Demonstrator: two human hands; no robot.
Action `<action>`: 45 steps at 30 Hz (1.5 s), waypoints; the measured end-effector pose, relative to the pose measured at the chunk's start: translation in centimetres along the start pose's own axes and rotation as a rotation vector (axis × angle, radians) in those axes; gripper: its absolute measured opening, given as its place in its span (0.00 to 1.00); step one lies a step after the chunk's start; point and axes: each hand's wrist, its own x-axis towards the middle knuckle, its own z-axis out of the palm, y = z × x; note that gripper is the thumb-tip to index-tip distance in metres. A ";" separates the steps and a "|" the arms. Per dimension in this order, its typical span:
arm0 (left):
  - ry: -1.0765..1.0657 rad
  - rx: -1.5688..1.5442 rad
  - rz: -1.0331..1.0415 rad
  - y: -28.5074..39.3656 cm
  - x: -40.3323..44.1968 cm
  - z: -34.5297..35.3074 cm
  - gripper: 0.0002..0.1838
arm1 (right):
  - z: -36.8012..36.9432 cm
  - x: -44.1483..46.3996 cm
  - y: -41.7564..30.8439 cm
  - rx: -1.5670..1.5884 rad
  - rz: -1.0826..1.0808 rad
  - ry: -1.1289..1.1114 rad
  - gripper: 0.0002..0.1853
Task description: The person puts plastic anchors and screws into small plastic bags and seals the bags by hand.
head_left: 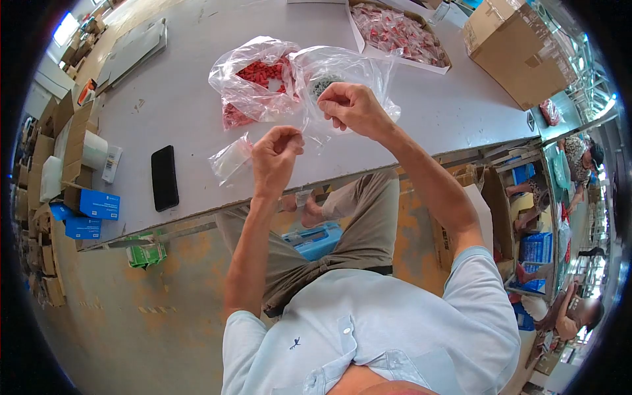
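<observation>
Near the table's front edge my left hand [278, 158] is closed in a pinch, beside a small stack of clear plastic bags [232, 160]. What it holds is too small to make out. My right hand [352, 110] is also pinched closed, over the front of an open clear bag [378, 78] with small dark grey pieces [324, 85] inside. Any item between its fingers cannot be made out. To the left of that bag lies another open clear bag [227, 72] holding red pieces [261, 74].
A shallow box [447, 66] of packed red items stands at the back, with a cardboard carton [520, 56] to its right. A black phone [164, 178] and blue boxes [99, 204] lie at left. Two other people [582, 158] are at far right.
</observation>
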 end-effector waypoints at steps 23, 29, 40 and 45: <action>-0.046 -0.535 -0.095 -1.1 0.6 -2.6 0.05 | 1.0 1.0 2.0 0.070 0.026 -0.037 0.07; 0.033 0.377 0.304 -3.3 -1.0 -1.7 0.05 | 2.2 5.6 2.9 -0.268 -0.419 0.163 0.07; 0.015 0.284 0.194 -7.5 -0.4 -1.7 0.08 | 9.2 18.4 5.1 -1.282 -0.372 0.006 0.14; 0.010 0.318 0.168 -7.0 -0.1 -1.7 0.06 | 7.8 17.1 4.0 -1.240 -0.376 0.013 0.13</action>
